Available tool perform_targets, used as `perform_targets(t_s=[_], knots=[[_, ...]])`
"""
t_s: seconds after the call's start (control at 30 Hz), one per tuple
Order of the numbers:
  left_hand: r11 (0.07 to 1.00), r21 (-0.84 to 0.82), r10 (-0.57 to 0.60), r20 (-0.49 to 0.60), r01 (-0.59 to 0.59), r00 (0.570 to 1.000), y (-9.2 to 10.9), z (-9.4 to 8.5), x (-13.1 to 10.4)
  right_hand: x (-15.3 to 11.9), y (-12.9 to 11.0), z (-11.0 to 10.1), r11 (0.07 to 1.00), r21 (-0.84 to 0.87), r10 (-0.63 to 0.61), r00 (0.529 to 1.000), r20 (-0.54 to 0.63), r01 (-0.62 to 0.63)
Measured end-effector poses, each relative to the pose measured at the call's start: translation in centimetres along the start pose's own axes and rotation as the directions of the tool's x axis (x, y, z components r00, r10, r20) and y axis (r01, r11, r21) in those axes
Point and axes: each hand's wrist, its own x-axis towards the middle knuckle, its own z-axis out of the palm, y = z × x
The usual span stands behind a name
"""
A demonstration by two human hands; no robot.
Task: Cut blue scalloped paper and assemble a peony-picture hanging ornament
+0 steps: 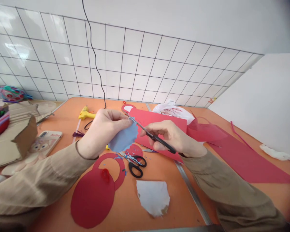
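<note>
Crossing edge of blue piece [123, 139]: scissors [164, 145] in right hand [172, 134], above table [125, 209].

Around the middle of the orange table [125, 211]: at nine o'clock, a phone [47, 143] in a pale case with a cartoon face, just beside folded brown cardboard [26, 138]. At ten, a yellow glue gun [85, 113]; farther out, a multicoloured bundle [11, 92] near the tiled wall [116, 64]. At eleven, a thin black cable [95, 61] hanging down the tiles. At one, a crumpled white plastic bag [172, 111] with red print; out at three, crumpled white material [274, 152] near the table's edge.
</note>
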Motion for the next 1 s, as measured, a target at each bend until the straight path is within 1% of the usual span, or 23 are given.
perform_targets(t_s=[0.17, 0.43, 0.57, 0.77, 1.0], knots=[[0.999, -0.028, -0.015, -0.009, 0.014, 1.0, -0.08, 0.04, 0.1, 0.08, 0.18, 0.13, 1.0, 0.0, 0.013, 1.0, -0.006, -0.013], [0.997, -0.05, -0.063, 0.024, 0.064, 0.998, -0.39, -0.23, 0.42, 0.28, 0.53, 0.21, 0.998, 0.039, 0.04, 0.999, -0.008, -0.04], [0.986, -0.142, -0.085, 0.034, 0.089, 0.996, -0.66, -0.22, 0.64, 0.34, 0.89, 0.22, 0.997, 0.072, 0.034, 0.999, -0.003, -0.034], [0.957, -0.281, -0.039, 0.113, 0.069, 0.993, -0.92, -0.08, 0.59, 0.49, 0.48, 0.38, 0.996, 0.059, 0.073, 0.997, -0.011, -0.072], [0.926, -0.368, -0.057, 0.1, 0.09, 0.993, -1.04, 0.35, 0.61, 0.62, 0.57, 0.64, 0.989, 0.135, 0.055, 0.998, 0.017, -0.057]])
